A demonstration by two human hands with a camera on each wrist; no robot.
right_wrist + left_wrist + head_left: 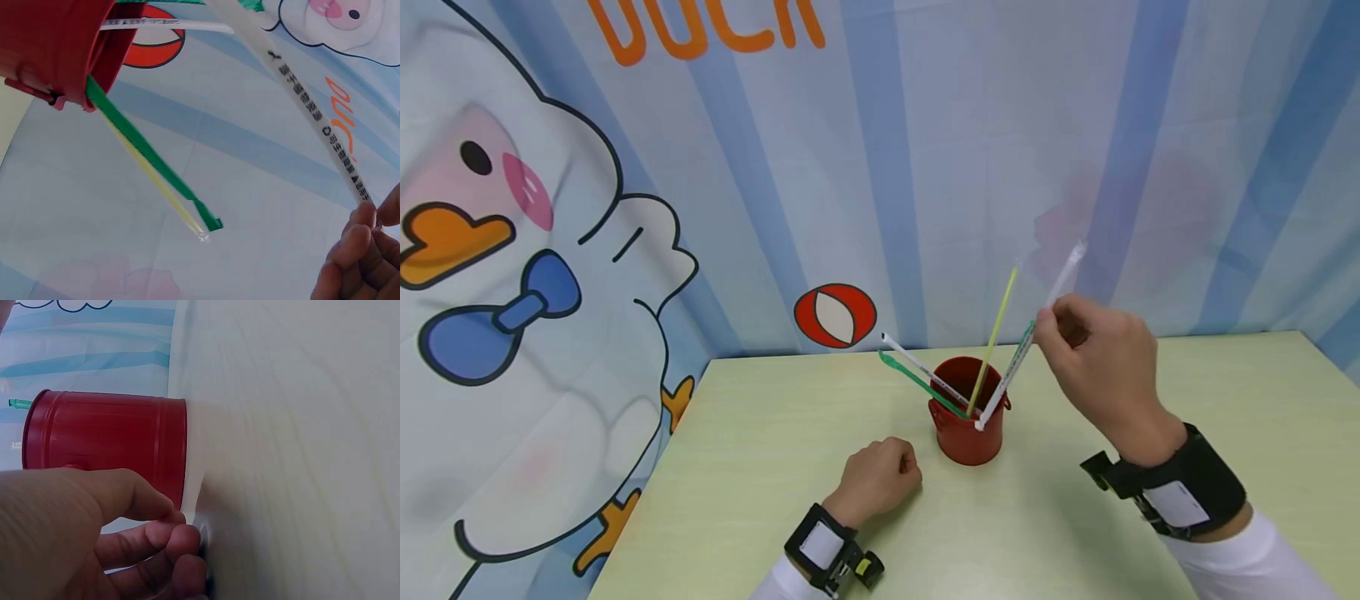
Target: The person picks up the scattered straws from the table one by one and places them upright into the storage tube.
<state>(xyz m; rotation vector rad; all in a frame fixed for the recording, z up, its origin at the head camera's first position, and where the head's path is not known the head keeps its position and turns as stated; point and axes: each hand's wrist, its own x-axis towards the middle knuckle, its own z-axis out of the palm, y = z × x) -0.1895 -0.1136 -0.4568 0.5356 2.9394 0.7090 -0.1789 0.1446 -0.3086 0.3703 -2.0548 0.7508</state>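
My right hand (1101,371) is raised to the right of a small red bucket (970,446). Thumb and fingers pinch a slim white straw in a printed paper wrapper (315,115) near its upper part. Its lower end shows in front of the bucket's rim in the head view; the right wrist view cuts that end off. Inside the bucket lean a yellow straw (997,333), a white printed straw (917,362) and two green ones, one green straw (917,385) tilting left. My left hand (880,477) rests on the table, fingers loosely curled, holding nothing visible.
The pale wood-grain table (715,500) ends at a blue striped backdrop (940,167). A large cartoon duck (535,400) and a red-and-white ball (835,315) are printed on it. Both wrists wear black straps with cameras.
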